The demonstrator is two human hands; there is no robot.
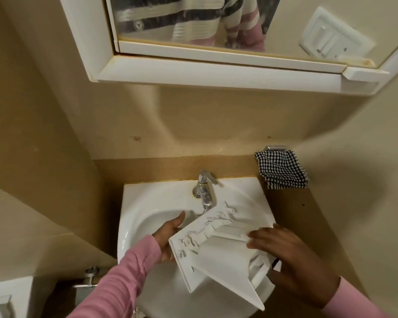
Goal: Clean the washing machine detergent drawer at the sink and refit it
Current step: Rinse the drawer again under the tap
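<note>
White ribbed plastic detergent drawer (218,255) hanging tilted over white ceramic sink (147,203), upper edge sitting just below chrome tap (203,187). Left hand (168,237) gripping its left edge, thumb sticking out, fingers hidden underneath. Right hand (292,265) clasping its right end, fingers spread on top. Black-and-white checked cloth (280,168) hanging on wall beside tap.

Beige walls (193,122) all round, white mirror cabinet (216,74) up far, checked cloth (280,169) far right on a metal hook (275,148).

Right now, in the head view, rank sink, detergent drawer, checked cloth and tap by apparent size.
1. sink
2. detergent drawer, held nearer the camera, which flatters it
3. checked cloth
4. tap
</note>
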